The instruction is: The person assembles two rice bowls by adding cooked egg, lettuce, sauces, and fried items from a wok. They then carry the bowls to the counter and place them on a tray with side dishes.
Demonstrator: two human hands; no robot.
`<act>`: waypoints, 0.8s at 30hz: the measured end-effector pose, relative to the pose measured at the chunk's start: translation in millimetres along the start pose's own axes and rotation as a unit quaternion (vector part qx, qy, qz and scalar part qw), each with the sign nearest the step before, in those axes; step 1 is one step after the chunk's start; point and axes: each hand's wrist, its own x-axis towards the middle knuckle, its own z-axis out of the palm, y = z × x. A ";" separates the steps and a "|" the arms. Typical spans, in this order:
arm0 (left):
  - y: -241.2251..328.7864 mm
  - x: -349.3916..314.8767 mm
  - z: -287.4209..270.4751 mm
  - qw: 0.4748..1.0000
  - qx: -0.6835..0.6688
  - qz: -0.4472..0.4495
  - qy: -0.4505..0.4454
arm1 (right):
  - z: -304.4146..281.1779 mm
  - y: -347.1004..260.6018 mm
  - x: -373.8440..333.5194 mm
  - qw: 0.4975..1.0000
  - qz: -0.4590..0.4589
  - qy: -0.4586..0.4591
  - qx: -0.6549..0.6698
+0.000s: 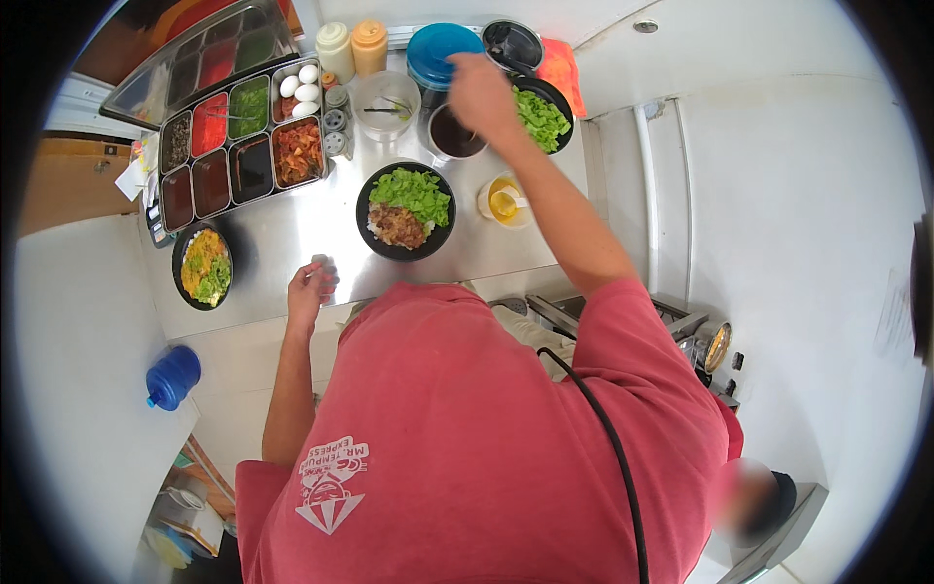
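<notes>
reaches with the right hand (pixel 484 99) to the blue lid (pixel 431 47) at the back of the steel counter (pixel 302 222), bending fingers over the lid; too unclear to say whether gripping or only hovering. holds the left hand (pixel 307 286) by the counter's front edge, with fingers loosely curled and blurred; no telling whether empty. has a black bowl (pixel 409 254) with lettuce (pixel 413 192) and meat (pixel 397 226) on the counter between both hands, in front of a clear tub (pixel 374 93) and a pot (pixel 455 158) of dark liquid (pixel 454 134). has yellow liquid (pixel 503 202) in a cup (pixel 484 202) right of the bowl.
</notes>
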 end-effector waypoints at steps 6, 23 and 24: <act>-7.4 7.7 -6.6 0.999 0.023 0.009 -0.025 | -23.5 21.4 39.4 0.986 0.094 -0.092 0.098; -59.3 -81.3 -34.0 0.997 -0.059 -0.036 0.028 | 185.8 -47.7 114.4 0.911 0.338 0.081 0.220; -62.8 -81.7 -38.1 0.998 -0.056 -0.033 0.024 | 182.2 -48.8 111.2 0.904 0.342 0.107 0.232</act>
